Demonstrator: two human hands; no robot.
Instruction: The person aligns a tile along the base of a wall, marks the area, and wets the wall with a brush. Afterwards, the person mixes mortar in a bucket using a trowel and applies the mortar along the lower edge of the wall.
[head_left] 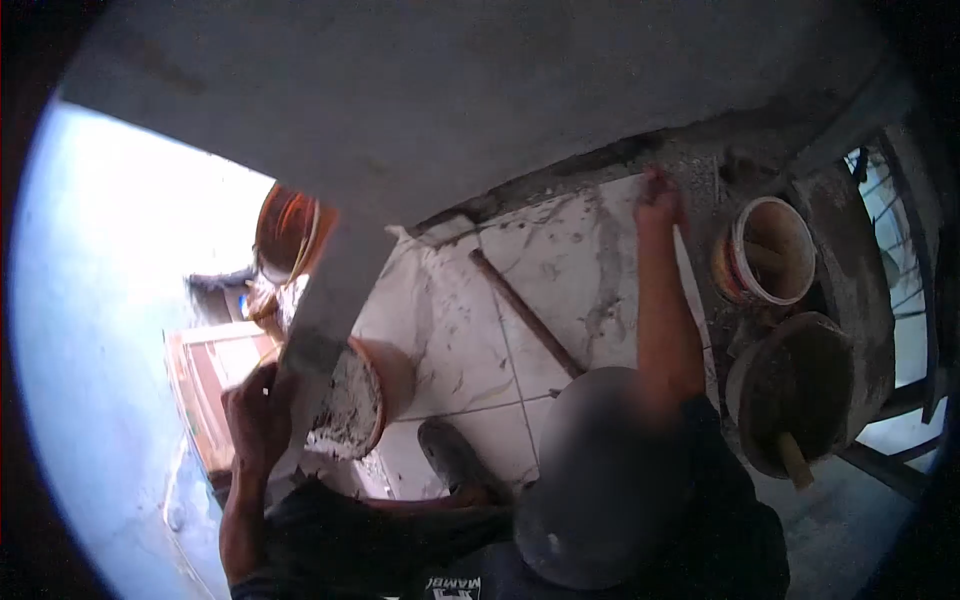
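Note:
My left hand is at the lower left, its fingers curled against the edge of a long grey strip that slants down from the grey wall. My right hand is not visible. Beside me crouches a co-worker in a dark cap. One bare arm, apparently the co-worker's, reaches forward, its hand near the base of the wall; whatever it holds is unclear. A bucket of grey mortar stands just right of the strip.
A wooden-handled tool lies on the dusty tiles. On the right are a pale bucket and a dark basin with a stick in it. An orange bucket and a wooden frame are at left.

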